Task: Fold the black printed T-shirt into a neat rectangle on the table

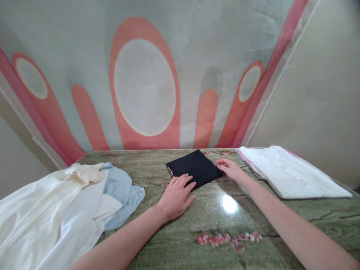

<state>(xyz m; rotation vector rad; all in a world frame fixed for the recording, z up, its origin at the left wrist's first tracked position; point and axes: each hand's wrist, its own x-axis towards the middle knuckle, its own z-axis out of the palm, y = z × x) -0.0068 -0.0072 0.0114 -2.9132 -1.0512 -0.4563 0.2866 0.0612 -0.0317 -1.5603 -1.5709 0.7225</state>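
Observation:
A black folded garment [197, 167] with pink-and-white lettering along its left edge lies flat near the far side of the table. My left hand [177, 195] rests with fingers spread, its fingertips on the garment's near left edge. At the garment's right corner is my right hand [229, 167], its fingers bent together against the cloth. Whether that corner is pinched between them is hard to see, as the fingertips partly cover it.
On the left lies a loose heap of white and cream clothes [56, 213] with a light blue garment [123, 193] beside it. A stack of folded white garments [289, 172] sits on the right. The wood-patterned table [174, 243] meets a patterned wall hanging [191, 75] behind.

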